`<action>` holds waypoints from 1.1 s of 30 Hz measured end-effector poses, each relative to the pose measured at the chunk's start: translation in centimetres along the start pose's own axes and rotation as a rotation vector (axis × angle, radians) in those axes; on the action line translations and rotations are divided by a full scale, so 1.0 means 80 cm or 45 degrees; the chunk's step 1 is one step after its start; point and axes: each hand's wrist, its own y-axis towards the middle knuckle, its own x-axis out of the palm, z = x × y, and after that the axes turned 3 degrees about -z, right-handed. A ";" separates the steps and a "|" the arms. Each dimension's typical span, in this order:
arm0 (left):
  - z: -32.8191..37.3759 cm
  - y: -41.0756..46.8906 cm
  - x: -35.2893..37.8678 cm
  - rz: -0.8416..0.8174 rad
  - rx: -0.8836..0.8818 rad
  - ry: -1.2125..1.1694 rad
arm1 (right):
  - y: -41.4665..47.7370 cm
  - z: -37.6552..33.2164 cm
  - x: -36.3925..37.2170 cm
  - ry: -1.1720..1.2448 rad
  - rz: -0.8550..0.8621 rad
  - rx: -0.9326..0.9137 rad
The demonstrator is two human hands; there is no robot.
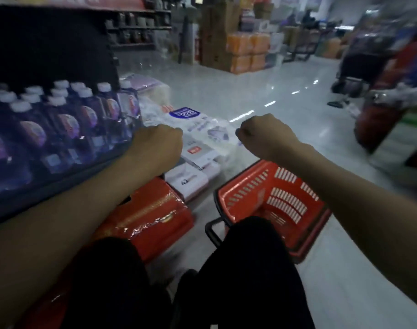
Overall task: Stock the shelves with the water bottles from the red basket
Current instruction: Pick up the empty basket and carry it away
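— Basket first: where does it sit?
— The red basket (pixel 269 198) is at lower centre-right of the frame, on the pale tiled floor (pixel 262 91), tilted, with its slotted walls and bottom showing. Its black handle (pixel 211 232) lies by the person's knees (pixel 240 269), which cover the near rim.
— And the hands against it?
— Both are above it in the frame and well apart from it. The right hand (pixel 262 134) is just above its far rim in the picture; the left hand (pixel 160 141) is up and to the left. Each is curled into a fist, and nothing shows inside either one.
— The water bottles?
— The water bottles (pixel 60 119) stand in rows on the shelf (pixel 48 186) at the left of the frame, white caps up, purple labels facing out. The left hand is just beside the rightmost of them.
— What else is close?
— White wrapped packs (pixel 198 129) lie on the floor between the two fists. A red shrink-wrapped pack (pixel 150 214) lies under the left forearm, left of the basket. Orange packs (pixel 247 51) are stacked at upper centre, blurred.
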 end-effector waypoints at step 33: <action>0.280 0.263 0.420 -0.577 -0.522 -1.330 | 0.012 0.552 0.306 0.316 -0.143 1.649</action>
